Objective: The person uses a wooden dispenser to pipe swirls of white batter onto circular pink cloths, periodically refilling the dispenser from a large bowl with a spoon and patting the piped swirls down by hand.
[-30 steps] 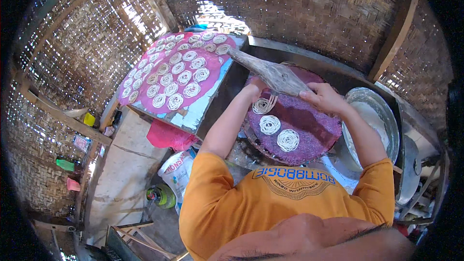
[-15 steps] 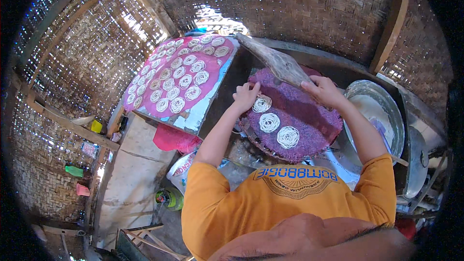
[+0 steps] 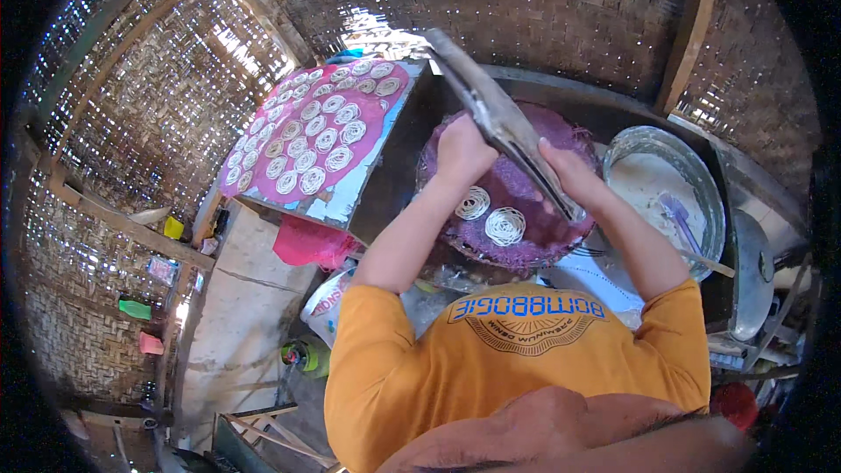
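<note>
overhead, we see our left hand (image 3: 462, 151) and right hand (image 3: 568, 173) both closed around a long flat grey board (image 3: 499, 118), held tilted above a round purple tray (image 3: 526, 236) with two white noodle coils (image 3: 490, 215). it looks stiff and fairly light, best gripped by its long edges; the coils seem soft and fragile.

- Two coils (image 3: 491, 215) lie on the round mat (image 3: 526, 245).
- A long board (image 3: 499, 118) crosses above that mat.
- Left: a tray (image 3: 307, 136) of coils.
- Right: a basin (image 3: 670, 188).
</note>
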Tool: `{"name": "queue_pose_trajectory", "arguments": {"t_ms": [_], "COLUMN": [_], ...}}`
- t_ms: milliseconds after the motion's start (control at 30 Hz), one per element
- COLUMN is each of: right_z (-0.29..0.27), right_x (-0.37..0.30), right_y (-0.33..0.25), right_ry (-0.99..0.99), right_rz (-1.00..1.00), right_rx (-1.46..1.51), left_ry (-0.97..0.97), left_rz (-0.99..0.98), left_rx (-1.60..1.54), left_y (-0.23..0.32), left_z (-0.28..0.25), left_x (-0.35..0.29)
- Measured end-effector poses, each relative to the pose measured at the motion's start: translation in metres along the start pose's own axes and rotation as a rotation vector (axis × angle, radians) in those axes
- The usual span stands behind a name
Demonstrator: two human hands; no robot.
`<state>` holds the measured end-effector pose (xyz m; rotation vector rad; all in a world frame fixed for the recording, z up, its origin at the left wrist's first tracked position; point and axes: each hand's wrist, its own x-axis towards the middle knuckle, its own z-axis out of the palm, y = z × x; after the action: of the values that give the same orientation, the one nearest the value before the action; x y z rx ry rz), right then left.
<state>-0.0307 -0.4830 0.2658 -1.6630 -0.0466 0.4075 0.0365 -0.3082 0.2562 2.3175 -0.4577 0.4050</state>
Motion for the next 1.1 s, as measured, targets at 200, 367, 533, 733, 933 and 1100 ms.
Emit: {"name": "queue_pose_trajectory", "arguments": {"t_ms": [200, 367, 533, 733, 933, 1100], "right_z": [-0.048, -0.059, -0.041, -0.078, -0.191, -0.193], "right_x": [-0.022, -0.051, -0.137, -0.181, -0.254, -0.248], "right_y": [0.018, -0.027, -0.033, -0.025, 0.019, 0.065], "right_ry": [0.017, 0.698, 0.634, 0.525, 1.034, 1.498], "right_rz": [0.131, -0.716, -1.077, -0.554, -0.641, -1.039], "right_rx": [0.201, -0.814, -1.295, -0.499, -0.461, 0.334], "left_ry": [0.165, -0.005, -0.357, -0.254, -0.348, -0.892], "left_rz": [0.25, 0.52, 0.618, 0.864, 0.524, 0.395], "left_rx": [0.286, 0.174, 0.073, 0.081, -0.123, -0.934], "left_y": [0.053, 0.097, 0.13, 0.144, 0.122, 0.134], "left_z": [0.022, 0.066, 0.053, 0.067, 0.091, 0.162], "left_x": [-0.004, -0.028, -0.034, -0.048, -0.013, -0.006]}}
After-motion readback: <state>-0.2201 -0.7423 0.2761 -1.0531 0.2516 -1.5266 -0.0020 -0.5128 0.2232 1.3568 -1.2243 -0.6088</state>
